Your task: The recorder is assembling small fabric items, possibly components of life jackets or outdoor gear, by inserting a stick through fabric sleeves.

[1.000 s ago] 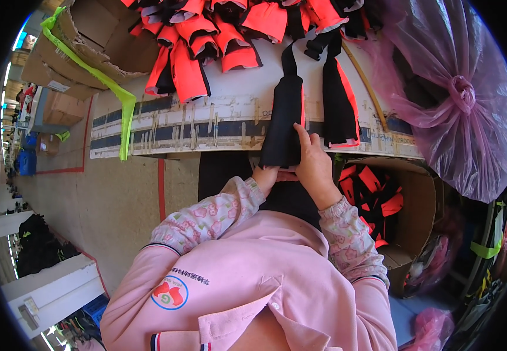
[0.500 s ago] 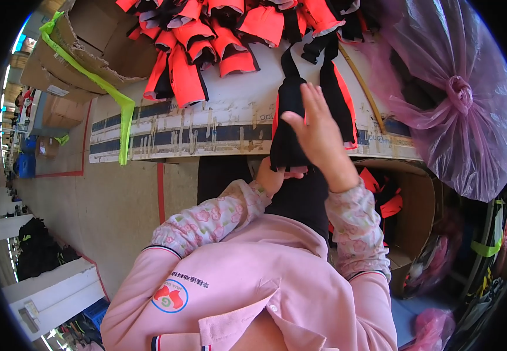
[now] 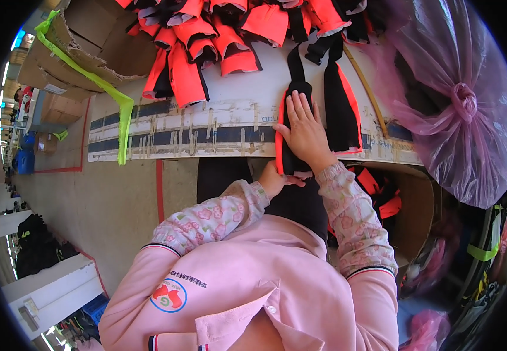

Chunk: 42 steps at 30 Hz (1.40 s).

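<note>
A black fabric piece with a bright orange edge and a black strap [image 3: 296, 64] lies over the near edge of the table. My right hand [image 3: 307, 126] rests flat on it, fingers stretched toward the strap and thumb out to the left. At the piece's near end, my left hand [image 3: 273, 180] pinches the hem just off the table edge; some of its fingertips are hidden beneath the cloth. Immediately to the right lies a second black and orange fabric piece [image 3: 342, 111], its strap pointing away from me.
Several orange and black pieces [image 3: 186, 73] are heaped at the table's far side. A thin wooden stick [image 3: 366, 90] and a knotted purple plastic bag [image 3: 463, 102] are at right. Cardboard boxes [image 3: 89, 44] stand left, with a neon-yellow strip [image 3: 123, 128] hanging down. Below the table sits an open carton [image 3: 414, 216].
My right hand has come down from above the cloth and now lies flat on it. The piece beneath looks narrower, with more orange along its left edge. My left hand stays at the near end.
</note>
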{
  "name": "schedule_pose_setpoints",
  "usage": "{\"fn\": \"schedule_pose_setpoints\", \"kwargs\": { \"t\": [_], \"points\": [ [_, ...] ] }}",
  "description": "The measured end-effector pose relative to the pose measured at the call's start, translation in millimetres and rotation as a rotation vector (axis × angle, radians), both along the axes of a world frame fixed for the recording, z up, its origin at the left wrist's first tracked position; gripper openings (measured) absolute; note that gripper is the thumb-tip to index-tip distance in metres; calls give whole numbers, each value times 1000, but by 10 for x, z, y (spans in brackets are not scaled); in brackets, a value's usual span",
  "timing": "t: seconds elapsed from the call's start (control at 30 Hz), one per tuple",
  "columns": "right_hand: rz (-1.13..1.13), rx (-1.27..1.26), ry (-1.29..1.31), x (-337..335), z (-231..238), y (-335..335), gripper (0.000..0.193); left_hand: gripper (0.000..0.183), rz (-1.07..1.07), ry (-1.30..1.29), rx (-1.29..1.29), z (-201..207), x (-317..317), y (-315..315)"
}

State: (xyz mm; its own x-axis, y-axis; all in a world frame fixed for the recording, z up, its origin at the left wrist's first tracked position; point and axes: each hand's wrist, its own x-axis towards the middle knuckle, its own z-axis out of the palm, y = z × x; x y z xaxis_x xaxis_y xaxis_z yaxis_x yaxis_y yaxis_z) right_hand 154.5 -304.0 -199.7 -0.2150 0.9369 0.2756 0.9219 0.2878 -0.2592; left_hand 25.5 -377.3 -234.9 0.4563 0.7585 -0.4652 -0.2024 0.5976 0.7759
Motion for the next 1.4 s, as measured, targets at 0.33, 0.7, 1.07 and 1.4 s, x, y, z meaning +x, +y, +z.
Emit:
{"fn": "schedule_pose_setpoints", "kwargs": {
  "t": [0.33,0.7,1.07,1.4],
  "points": [
    [-423,120,-73,461,659,-155,53,33,27,-9,-37,88,22,-26],
    [-523,85,522,1511,318,483,27,37,91,-7,-43,163,45,-46],
    [-559,-137,-165,1963,29,206,24,34,51,-112,-19,1,38,-57],
    [-337,-429,1018,1357,705,-1384,16,34,95,-137,-75,54,40,-41]
  ]
}}
